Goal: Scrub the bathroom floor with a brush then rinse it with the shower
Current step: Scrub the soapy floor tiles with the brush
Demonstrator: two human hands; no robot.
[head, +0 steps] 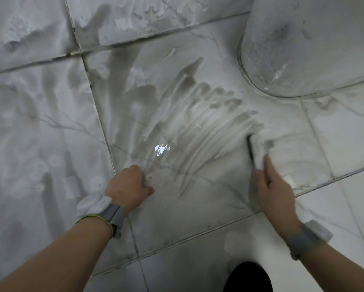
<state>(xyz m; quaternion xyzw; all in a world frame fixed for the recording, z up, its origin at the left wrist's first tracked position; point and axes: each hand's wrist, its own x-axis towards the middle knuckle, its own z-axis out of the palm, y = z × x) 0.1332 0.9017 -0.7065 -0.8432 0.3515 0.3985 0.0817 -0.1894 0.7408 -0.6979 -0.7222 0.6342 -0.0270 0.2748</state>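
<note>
Bracing on the wet marble-look floor tiles [50, 127], my left hand [128, 186] sits with fingers curled under, knuckles down, holding nothing; I judge it props my weight so the other arm can reach. My right hand [275, 186] wraps the handle of the scrub brush [257, 147], whose foamy head presses the tile just short of the toilet base [303, 49], likely to work the grime along its edge. Curved suds streaks [197, 123] fan leftward (scrubbing stage, I'd say; no shower in view).
</note>
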